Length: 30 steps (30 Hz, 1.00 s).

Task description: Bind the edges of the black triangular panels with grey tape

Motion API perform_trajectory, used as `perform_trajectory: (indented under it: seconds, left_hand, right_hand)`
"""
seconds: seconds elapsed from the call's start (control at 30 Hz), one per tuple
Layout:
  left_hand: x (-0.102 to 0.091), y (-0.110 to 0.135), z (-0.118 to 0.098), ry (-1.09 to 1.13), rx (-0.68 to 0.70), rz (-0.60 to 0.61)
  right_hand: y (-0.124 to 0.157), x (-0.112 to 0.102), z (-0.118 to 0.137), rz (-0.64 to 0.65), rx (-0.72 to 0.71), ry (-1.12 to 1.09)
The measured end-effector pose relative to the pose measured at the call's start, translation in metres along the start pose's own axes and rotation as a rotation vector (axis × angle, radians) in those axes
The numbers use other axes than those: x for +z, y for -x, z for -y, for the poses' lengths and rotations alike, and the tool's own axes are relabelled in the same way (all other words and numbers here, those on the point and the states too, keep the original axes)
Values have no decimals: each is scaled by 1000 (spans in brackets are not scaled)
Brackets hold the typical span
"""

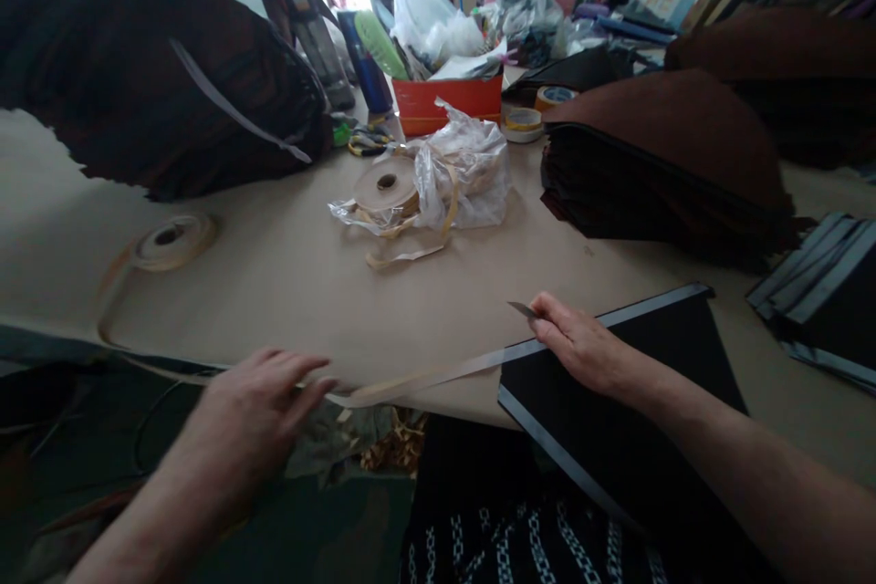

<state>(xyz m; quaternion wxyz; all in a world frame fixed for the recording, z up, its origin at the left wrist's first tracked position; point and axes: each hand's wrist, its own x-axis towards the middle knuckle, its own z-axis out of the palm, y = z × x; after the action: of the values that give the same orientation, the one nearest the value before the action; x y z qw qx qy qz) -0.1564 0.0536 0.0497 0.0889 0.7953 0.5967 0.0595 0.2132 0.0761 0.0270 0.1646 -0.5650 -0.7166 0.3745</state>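
Note:
My left hand [256,406] reaches over the table's near edge, fingertips pinching a beige tape strip [411,379] that runs right toward the black fabric panel [616,401]. My right hand [581,342] rests on that panel's top grey-taped edge and grips a small metal blade [524,309] whose tip points left. The strip trails back left to a beige tape roll [168,240] lying flat on the table.
A clear bag of tape rolls [438,178] sits mid-table before a red box [448,100]. A tall stack of dark fabric pieces [657,164] stands at right, more taped panels [821,292] at far right, dark piled material [151,64] at left.

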Motion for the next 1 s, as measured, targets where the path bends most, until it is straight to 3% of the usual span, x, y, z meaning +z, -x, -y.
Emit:
perform_trajectory:
  seconds: [0.07,0.13,0.2,0.27,0.47,0.8,1.0]
  left_hand:
    - [14,-21,-57,109,192,71]
    - [30,-38,-103,121,265,107]
    - [42,-51,-133,33,280,153]
    - [50,-59,-148,-54,261,173]
    - [51,-70,-156,-140,243,193]
    - [49,-78,-156,-126,287,247]
    - [46,-66,-165,111,447,301]
  right_hand:
    - [9,-2,3,-5,-23,-39]
    - [17,-1,7,-25,-41,-98]
    - [20,4,9,-29,-29,-175]
    - [20,11,8,26,20,-250]
    - [14,33,0,60,201,-387]
    - [13,35,11,24,97,-42]
    - [10,42,10,29,66,27]
